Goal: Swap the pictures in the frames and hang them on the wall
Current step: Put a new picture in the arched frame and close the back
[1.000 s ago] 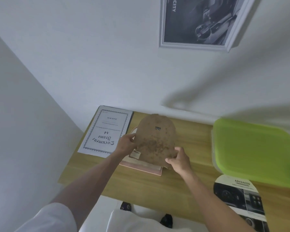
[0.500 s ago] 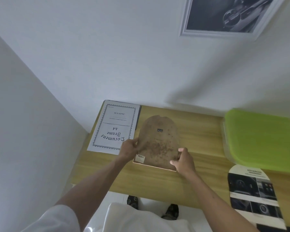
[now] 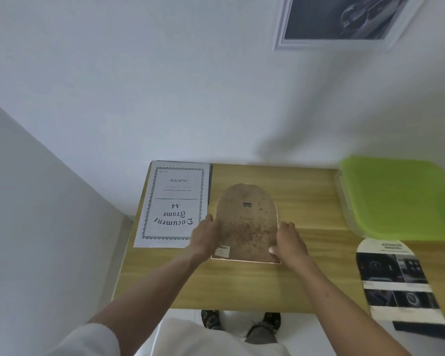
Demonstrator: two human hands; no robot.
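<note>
An arch-shaped brown backing board point(image 3: 247, 222) with a small metal hanger lies face down on the pale arch frame point(image 3: 244, 260), whose edge peeks out below it, on the wooden table point(image 3: 242, 283). My left hand point(image 3: 206, 235) grips the board's left edge and my right hand point(image 3: 288, 238) grips its lower right edge. A "Document Frame A4" insert sheet point(image 3: 174, 204) rests on a dark frame at the table's back left. An arch-cut car picture point(image 3: 396, 278) lies at the right. A white-framed car picture point(image 3: 344, 19) hangs on the wall above.
A clear box with a lime green lid point(image 3: 401, 196) sits at the table's back right. White walls close in behind and to the left. My feet point(image 3: 242, 319) show below the table's front edge.
The backing board, held tilted above the frame a second ago, has come down flat onto the frame on the table. Both hands stayed on its edges. The camera tilted down.
</note>
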